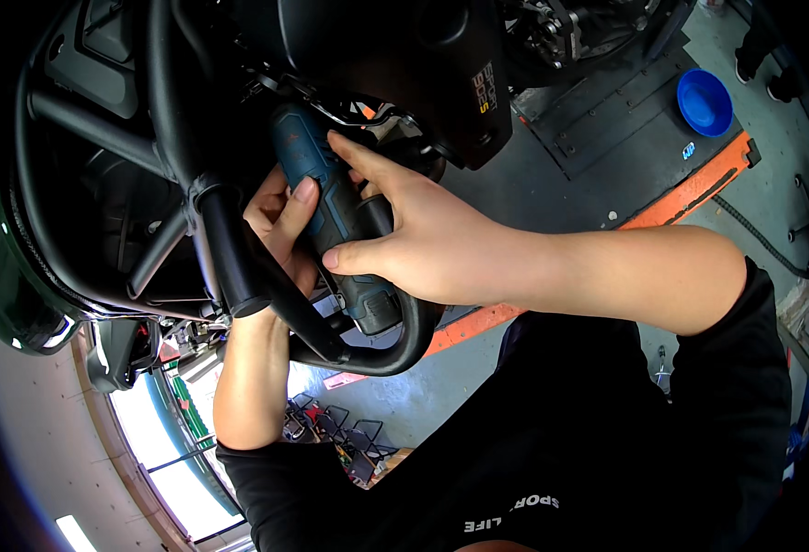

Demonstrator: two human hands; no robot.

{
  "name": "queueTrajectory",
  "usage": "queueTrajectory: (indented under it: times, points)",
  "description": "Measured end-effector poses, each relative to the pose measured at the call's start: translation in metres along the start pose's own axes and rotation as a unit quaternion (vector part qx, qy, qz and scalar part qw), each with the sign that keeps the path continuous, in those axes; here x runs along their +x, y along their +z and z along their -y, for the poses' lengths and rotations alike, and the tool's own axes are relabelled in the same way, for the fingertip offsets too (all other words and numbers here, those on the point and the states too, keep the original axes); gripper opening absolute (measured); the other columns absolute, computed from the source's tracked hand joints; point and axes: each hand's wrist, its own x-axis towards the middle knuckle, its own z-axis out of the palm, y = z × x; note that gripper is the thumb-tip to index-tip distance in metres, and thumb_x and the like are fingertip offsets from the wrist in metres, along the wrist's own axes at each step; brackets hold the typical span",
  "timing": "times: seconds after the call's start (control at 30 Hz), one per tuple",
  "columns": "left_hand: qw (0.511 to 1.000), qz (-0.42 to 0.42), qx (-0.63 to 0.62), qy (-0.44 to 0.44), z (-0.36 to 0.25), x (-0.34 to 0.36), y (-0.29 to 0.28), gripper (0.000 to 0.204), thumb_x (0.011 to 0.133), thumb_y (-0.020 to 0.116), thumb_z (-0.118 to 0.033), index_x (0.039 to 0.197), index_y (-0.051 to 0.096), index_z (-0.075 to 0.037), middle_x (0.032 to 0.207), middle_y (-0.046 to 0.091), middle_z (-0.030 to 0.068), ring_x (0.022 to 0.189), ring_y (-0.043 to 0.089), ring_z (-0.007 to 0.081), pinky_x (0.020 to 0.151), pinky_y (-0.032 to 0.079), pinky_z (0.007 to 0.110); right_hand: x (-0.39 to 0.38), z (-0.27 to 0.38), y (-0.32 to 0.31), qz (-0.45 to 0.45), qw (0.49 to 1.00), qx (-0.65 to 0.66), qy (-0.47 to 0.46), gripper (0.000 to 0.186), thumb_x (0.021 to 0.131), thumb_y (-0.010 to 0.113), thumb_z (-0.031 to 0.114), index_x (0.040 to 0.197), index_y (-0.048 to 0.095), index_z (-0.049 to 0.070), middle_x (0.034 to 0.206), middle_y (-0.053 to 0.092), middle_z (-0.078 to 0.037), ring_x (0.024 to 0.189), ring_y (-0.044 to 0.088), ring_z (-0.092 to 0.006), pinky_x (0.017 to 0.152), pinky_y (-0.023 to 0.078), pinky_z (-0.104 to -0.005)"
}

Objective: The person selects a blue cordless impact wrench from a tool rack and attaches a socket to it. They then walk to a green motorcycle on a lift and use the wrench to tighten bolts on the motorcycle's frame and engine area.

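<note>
A slim blue-and-black cordless power tool lies slanted among the black tubular bars of a motorcycle. Its working end runs up under a black body panel and is hidden there. My right hand wraps the tool's body from the right, thumb and fingers closed on it. From behind the bars my left hand reaches in with its thumb pressed on the tool's blue casing; most of its fingers are hidden. A curved black bar loops just below the tool's lower end.
Under the motorcycle spreads a dark platform with an orange edge. A blue basin stands on it at the far right. Another person's shoes show beyond. A dark hose lies on the floor; folding stools stand at lower left.
</note>
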Motion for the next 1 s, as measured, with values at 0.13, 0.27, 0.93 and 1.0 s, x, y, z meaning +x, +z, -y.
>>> queueTrajectory:
  times: [0.13, 0.27, 0.93, 1.0]
  points:
    - [1.000, 0.008, -0.003, 0.008, 0.001, -0.001, -0.002, 0.056, 0.097, 0.077, -0.024, 0.141, 0.056, 0.004, 0.112, 0.073, 0.0121, 0.100, 0.075, 0.0219, 0.096, 0.061, 0.037, 0.002, 0.001, -0.001, 0.014, 1.000, 0.008, 0.010, 0.101, 0.090, 0.076, 0.015, 0.170, 0.014, 0.002, 0.131, 0.055, -0.019, 0.112, 0.066, -0.0227, 0.098, 0.054, -0.0333]
    - [1.000, 0.000, -0.004, 0.012, 0.000, -0.001, 0.000, 0.055, 0.097, 0.077, -0.024, 0.140, 0.056, 0.003, 0.112, 0.073, 0.0117, 0.101, 0.074, 0.0217, 0.096, 0.061, 0.038, 0.004, -0.001, -0.002, 0.016, 1.000, -0.013, -0.009, 0.099, 0.091, 0.073, 0.012, 0.170, 0.014, 0.002, 0.130, 0.055, -0.018, 0.110, 0.066, -0.0221, 0.097, 0.054, -0.0331]
    - [0.998, 0.006, -0.058, -0.004, -0.006, -0.012, 0.005, 0.059, 0.099, 0.073, -0.030, 0.140, 0.054, 0.008, 0.120, 0.073, 0.0218, 0.107, 0.075, 0.0268, 0.101, 0.061, 0.040, 0.008, -0.008, -0.007, 0.029, 0.995, 0.006, -0.100, 0.105, 0.085, 0.082, 0.016, 0.165, 0.018, -0.009, 0.140, 0.056, -0.025, 0.124, 0.060, -0.0275, 0.104, 0.053, -0.0352]
    - [0.998, 0.012, -0.069, -0.008, -0.004, -0.011, 0.002, 0.061, 0.100, 0.073, -0.032, 0.141, 0.053, 0.008, 0.120, 0.073, 0.0222, 0.107, 0.075, 0.0282, 0.101, 0.062, 0.040, 0.008, -0.006, -0.008, 0.035, 0.994, 0.019, -0.099, 0.107, 0.085, 0.083, 0.018, 0.164, 0.018, -0.010, 0.145, 0.054, -0.026, 0.128, 0.058, -0.0285, 0.108, 0.051, -0.0362]
